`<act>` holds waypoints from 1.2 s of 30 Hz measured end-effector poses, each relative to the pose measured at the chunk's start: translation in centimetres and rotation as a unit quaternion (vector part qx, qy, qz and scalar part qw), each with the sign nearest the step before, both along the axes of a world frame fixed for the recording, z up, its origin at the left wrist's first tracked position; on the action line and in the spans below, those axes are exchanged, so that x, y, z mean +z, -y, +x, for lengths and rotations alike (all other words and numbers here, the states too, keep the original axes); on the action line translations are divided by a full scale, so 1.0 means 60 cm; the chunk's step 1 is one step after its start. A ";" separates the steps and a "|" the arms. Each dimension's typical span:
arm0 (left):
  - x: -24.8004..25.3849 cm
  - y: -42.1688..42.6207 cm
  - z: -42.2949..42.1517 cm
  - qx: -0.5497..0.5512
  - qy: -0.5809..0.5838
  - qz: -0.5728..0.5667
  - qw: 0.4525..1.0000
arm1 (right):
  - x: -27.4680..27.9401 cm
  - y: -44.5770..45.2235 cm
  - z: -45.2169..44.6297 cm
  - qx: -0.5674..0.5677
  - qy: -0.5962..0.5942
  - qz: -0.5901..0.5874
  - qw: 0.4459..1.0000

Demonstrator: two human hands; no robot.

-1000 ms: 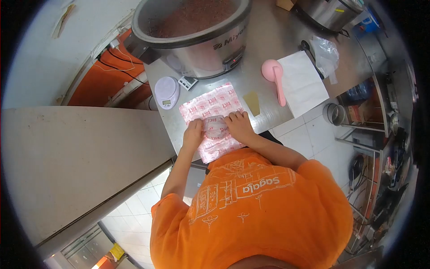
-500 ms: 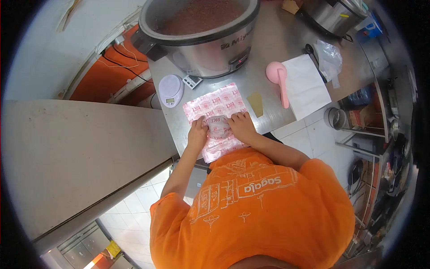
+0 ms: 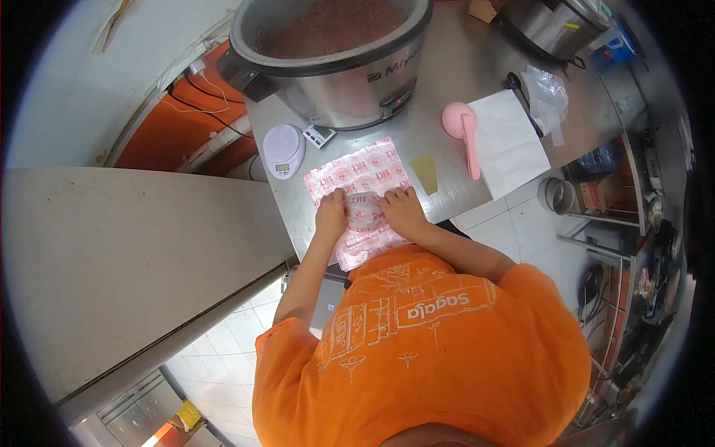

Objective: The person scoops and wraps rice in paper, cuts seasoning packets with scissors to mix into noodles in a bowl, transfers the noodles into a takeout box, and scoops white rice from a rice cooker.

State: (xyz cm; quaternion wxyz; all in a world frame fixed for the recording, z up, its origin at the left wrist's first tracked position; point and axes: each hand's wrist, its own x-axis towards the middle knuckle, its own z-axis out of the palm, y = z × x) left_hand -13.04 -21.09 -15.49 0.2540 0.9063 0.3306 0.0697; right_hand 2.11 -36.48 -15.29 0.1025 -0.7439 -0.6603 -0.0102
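A sheet of white food wrapping paper with pink print [image 3: 356, 170] lies at the near end of the steel table. On its lower half sits a small rounded paper-wrapped bundle [image 3: 365, 214]; what is inside is hidden. My left hand [image 3: 332, 212] presses the bundle's left edge with curled fingers. Against its right edge, the fingers of my right hand [image 3: 404, 210] are bent and closed on the paper. To the right of the sheet is a flat yellowish scraper-like piece [image 3: 424, 174].
Beyond the sheet stands a large open rice cooker [image 3: 350, 93] with reddish-brown contents. A kitchen scale [image 3: 284, 152] and a small digital timer [image 3: 319, 135] are at left. A pink ladle [image 3: 471, 141] rests beside white paper sheets [image 3: 510, 138]. A white panel [image 3: 149, 268] borders the table's left.
My left hand has shifted slightly up and inward along the bundle's left side. My right hand stays nearly in place, and the bundle looks much the same.
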 end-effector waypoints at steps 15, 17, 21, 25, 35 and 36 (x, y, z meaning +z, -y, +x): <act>-0.021 0.099 -0.074 -0.015 0.055 0.038 0.998 | -0.068 0.042 -0.017 -0.021 -0.070 0.107 0.992; -0.020 0.127 -0.078 0.049 0.078 0.025 0.995 | -0.078 0.055 -0.038 0.001 -0.041 0.128 0.991; -0.064 0.118 -0.067 0.054 0.104 0.052 0.992 | -0.072 0.060 -0.007 0.059 -0.013 0.114 0.992; -0.079 0.102 -0.042 0.167 0.128 -0.118 0.970 | -0.086 0.060 -0.008 0.057 0.005 0.086 0.995; 0.076 0.142 0.037 0.217 0.327 -0.541 0.744 | 0.028 0.012 -0.056 -0.193 -0.537 0.060 0.819; 0.071 0.138 0.039 0.206 0.348 -0.559 0.724 | 0.039 0.002 -0.052 -0.227 -0.618 0.057 0.750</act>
